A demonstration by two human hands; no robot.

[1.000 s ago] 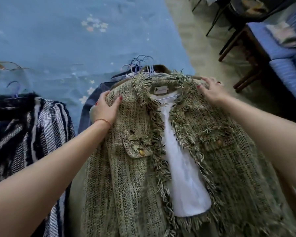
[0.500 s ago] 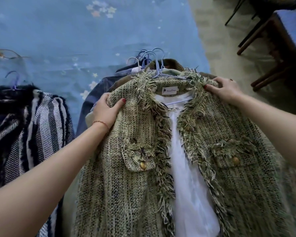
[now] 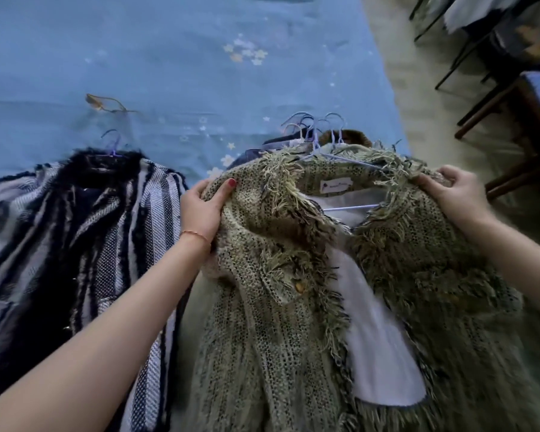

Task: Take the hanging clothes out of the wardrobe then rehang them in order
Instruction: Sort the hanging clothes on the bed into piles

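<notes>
A green fringed tweed jacket with a white lining lies on top of a pile of hung clothes on a blue bedsheet. My left hand grips its left shoulder, thumb on top of the fabric. My right hand grips its right shoulder. The jacket bunches between the hands, and a lilac hanger sits in its collar. Several more lilac hanger hooks stick out behind it from the clothes underneath.
A black and white striped jacket on its own lilac hanger lies to the left on the bed. A thin brown strap lies farther back. Right of the bed are pale floor and dark wooden chair legs.
Both hands have drawn the jacket's shoulders up and inward, so the front now folds and bunches. The view has shifted, showing more of the striped jacket on the left.
</notes>
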